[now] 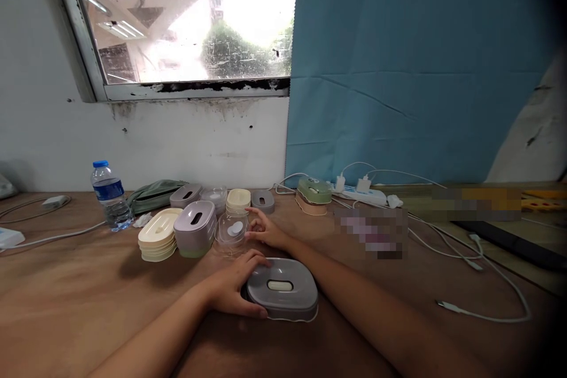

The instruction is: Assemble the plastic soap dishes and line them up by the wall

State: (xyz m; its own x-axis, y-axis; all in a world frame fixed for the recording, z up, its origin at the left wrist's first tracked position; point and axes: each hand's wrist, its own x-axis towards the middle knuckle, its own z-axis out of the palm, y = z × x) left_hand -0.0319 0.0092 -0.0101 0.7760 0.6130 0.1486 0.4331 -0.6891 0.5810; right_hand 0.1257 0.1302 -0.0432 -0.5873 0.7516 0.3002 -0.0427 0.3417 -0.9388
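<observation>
A grey oval box-like piece (305, 290) with a slot in its top and a pale insert in the slot lies on the table in front of me. My left hand (237, 286) grips its left side, thumb low along the front and fingers over the top rim. Farther out, my right hand (268, 231) reaches left with curved fingers apart, at the right edge of a stack of clear plastic lids (228, 235). A white oval part (236, 228) shows on the top clear lid. Whether the right fingertips touch the lids I cannot tell.
Left of the clear lids stand stacked mauve pieces (195, 227) and cream lids (157, 236). Behind are a small cream stack (238, 199), a grey piece (263, 201) and a green box (314, 190). A water bottle (110, 198), a power strip (363, 194) and a white cable (491, 318) lie around.
</observation>
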